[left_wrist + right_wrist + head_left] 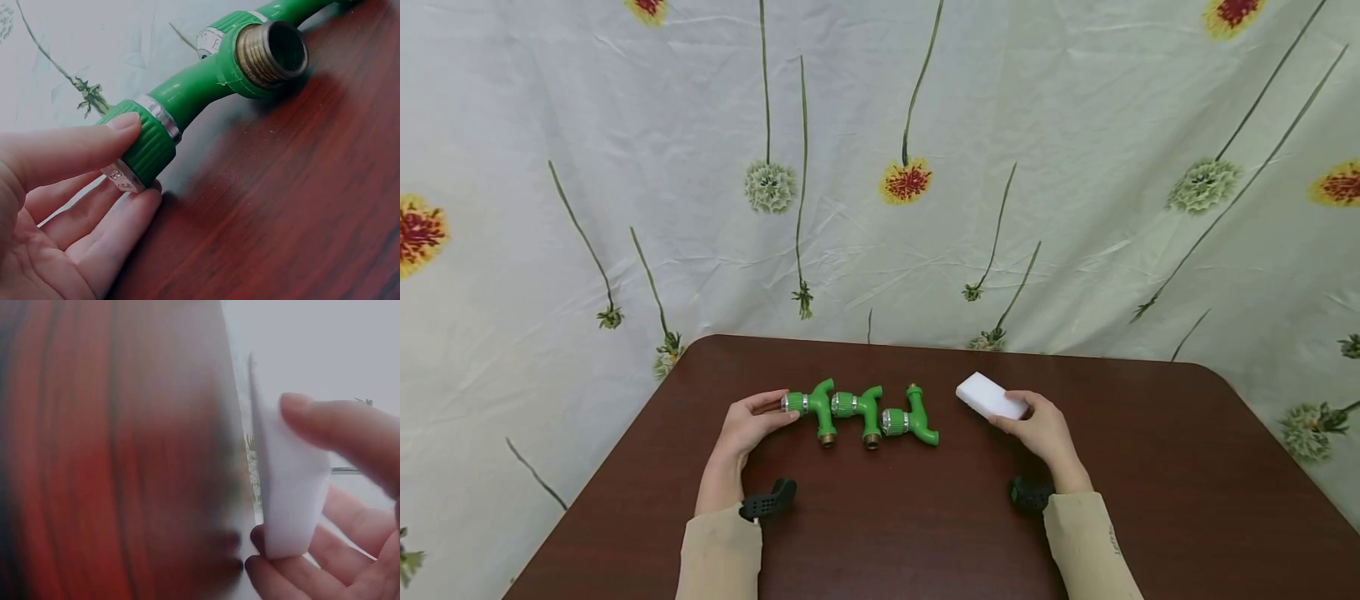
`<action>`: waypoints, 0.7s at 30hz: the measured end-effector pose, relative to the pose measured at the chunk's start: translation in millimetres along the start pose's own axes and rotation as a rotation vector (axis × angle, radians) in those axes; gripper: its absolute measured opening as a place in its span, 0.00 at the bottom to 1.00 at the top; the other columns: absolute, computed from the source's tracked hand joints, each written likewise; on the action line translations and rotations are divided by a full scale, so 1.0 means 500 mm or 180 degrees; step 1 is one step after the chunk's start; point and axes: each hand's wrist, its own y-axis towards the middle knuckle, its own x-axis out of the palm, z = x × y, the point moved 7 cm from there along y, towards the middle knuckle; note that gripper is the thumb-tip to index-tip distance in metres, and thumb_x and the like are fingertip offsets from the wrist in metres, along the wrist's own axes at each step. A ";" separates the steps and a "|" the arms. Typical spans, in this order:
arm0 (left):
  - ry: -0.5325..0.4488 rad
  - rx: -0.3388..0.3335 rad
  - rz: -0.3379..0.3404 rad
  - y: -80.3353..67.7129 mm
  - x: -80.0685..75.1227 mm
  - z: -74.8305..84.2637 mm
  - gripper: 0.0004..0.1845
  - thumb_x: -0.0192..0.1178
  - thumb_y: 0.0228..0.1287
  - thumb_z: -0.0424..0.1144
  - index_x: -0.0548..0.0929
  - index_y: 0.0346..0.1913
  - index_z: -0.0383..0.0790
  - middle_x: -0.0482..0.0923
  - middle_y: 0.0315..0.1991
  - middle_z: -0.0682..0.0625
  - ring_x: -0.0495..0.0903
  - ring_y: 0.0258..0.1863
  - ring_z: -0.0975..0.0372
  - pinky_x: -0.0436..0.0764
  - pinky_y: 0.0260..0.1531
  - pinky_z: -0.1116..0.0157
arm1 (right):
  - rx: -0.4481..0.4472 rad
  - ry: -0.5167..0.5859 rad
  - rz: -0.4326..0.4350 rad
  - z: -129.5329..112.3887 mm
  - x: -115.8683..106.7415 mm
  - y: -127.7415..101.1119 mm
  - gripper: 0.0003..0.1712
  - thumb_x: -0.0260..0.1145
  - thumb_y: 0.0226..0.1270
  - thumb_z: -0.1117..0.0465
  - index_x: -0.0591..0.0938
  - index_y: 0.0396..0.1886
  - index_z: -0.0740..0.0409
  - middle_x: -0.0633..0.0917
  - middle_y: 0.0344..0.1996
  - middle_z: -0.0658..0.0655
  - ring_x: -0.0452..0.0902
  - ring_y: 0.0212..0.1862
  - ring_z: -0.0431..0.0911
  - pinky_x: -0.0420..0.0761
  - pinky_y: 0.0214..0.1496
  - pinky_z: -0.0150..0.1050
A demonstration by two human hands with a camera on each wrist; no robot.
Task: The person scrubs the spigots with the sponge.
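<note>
Row of three green taps [861, 412] near the worktop [1150, 500] far edge, bare wood nearer: left hand [747, 427] pinches the leftmost tap's [206, 81] ribbed collar; right of the row, right hand [1037, 429] grips a white sponge [990, 397], tilted up.

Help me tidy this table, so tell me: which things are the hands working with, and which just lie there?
In hand:
- leftmost green tap, pinched at its collar by the left hand
- white sponge block, held by the right hand

Lying about:
- middle green tap
- right green tap
- flowered cloth backdrop
</note>
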 end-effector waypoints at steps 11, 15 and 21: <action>0.0260 0.0056 0.0132 -0.005 -0.004 0.011 0.29 0.70 0.53 0.36 0.76 0.59 0.31 0.76 0.54 0.37 0.79 0.51 0.55 0.75 0.53 0.61 | -0.0097 -0.0190 -0.0085 0.000 0.010 -0.005 0.32 0.73 0.53 0.54 0.77 0.55 0.66 0.76 0.54 0.68 0.73 0.52 0.59 0.74 0.49 0.52; 0.0303 0.0087 0.0101 -0.014 -0.001 0.022 0.30 0.68 0.56 0.38 0.73 0.61 0.31 0.72 0.59 0.36 0.73 0.57 0.50 0.71 0.57 0.55 | -0.0096 -0.0204 -0.0091 -0.001 0.005 -0.006 0.33 0.74 0.52 0.54 0.76 0.56 0.65 0.76 0.54 0.67 0.74 0.50 0.57 0.75 0.48 0.52; 0.0666 0.0179 0.0218 -0.029 -0.002 0.061 0.32 0.64 0.60 0.48 0.71 0.64 0.37 0.66 0.64 0.39 0.65 0.62 0.48 0.69 0.57 0.50 | -0.0174 -0.0262 -0.0071 -0.014 0.000 -0.006 0.34 0.72 0.55 0.54 0.75 0.58 0.65 0.75 0.56 0.67 0.72 0.53 0.58 0.74 0.50 0.53</action>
